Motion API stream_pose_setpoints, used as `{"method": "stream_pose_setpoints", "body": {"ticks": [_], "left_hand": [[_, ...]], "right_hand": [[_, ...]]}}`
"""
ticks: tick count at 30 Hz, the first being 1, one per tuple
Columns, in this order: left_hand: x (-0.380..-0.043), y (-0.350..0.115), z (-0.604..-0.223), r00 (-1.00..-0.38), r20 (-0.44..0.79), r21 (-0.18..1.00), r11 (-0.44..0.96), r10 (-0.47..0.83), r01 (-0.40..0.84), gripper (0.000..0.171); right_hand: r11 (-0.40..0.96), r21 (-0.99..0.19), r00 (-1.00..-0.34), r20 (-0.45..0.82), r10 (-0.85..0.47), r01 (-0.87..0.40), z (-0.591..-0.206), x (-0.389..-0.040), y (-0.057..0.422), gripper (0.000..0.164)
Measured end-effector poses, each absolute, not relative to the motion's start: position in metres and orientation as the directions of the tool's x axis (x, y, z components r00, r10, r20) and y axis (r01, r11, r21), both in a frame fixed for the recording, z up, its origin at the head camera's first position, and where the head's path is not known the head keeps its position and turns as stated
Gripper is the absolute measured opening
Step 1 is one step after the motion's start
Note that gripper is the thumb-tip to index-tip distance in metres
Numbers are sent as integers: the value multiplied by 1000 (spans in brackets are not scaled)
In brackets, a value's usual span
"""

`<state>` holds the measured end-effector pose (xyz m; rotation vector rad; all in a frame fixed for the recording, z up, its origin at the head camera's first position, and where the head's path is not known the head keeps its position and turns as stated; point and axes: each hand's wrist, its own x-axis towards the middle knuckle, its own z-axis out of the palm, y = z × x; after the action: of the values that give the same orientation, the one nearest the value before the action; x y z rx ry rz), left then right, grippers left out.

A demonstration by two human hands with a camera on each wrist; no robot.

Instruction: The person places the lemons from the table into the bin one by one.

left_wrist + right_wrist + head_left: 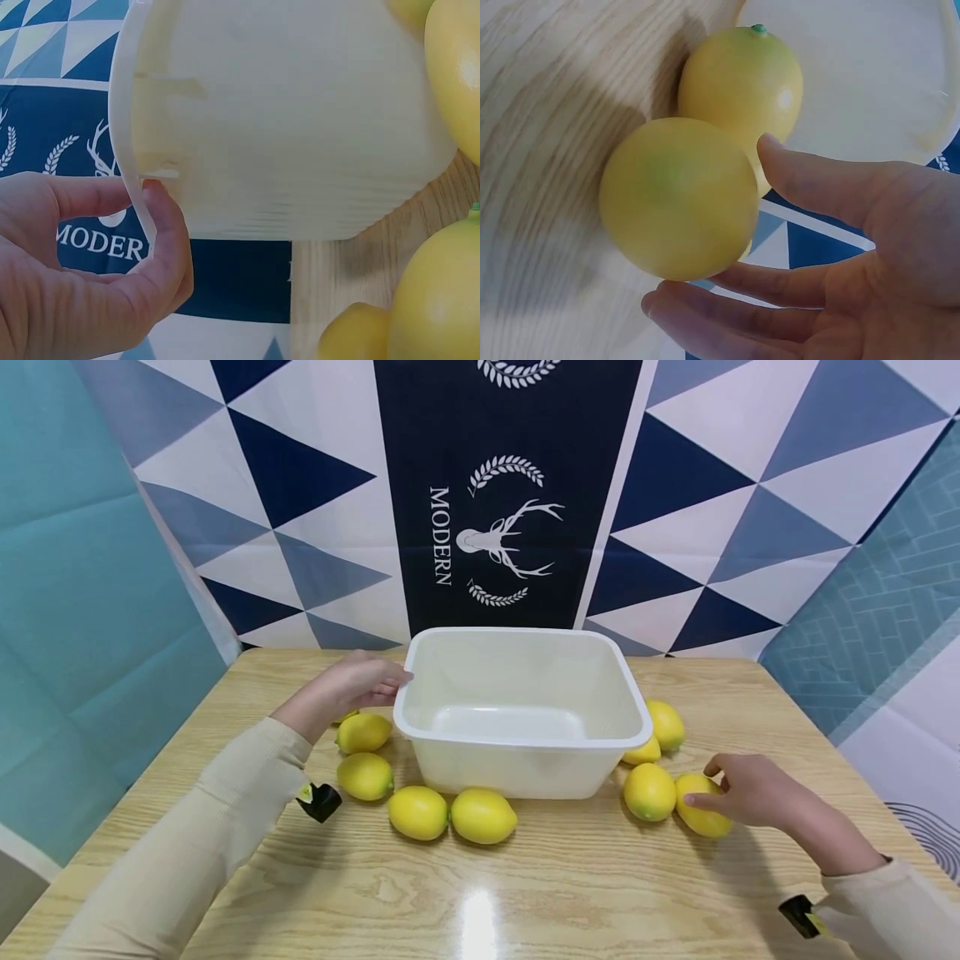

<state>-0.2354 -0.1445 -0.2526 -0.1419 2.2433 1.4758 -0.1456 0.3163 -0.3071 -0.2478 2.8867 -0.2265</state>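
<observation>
A white plastic basin (495,772) stands on the wooden table. My left hand (360,681) pinches its left rim, thumb and fingers on either side of the wall, as the left wrist view shows. At the right, my right hand (757,789) is spread beside a yellow lemon (701,818) on the table. In the right wrist view the fingertips (667,296) reach the edge of that lemon, while the thumb stands a little off it. Another lemon (649,792) lies right against it, on the basin's side.
Two lemons (483,816) lie in front of the basin, and several more, including one lemon (365,776), line its left side under my left forearm. Further lemons (665,725) sit by its right wall. A patterned cloth (322,510) hangs behind the table.
</observation>
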Motion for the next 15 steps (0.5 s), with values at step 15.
{"method": "stream_pose_setpoints", "body": {"ticks": [15], "left_hand": [[-237, -148, -257, -878, -439, 874, 318, 192, -367, 39]], "right_hand": [[968, -172, -945, -239, -223, -184, -314, -151, 318, 59]]}}
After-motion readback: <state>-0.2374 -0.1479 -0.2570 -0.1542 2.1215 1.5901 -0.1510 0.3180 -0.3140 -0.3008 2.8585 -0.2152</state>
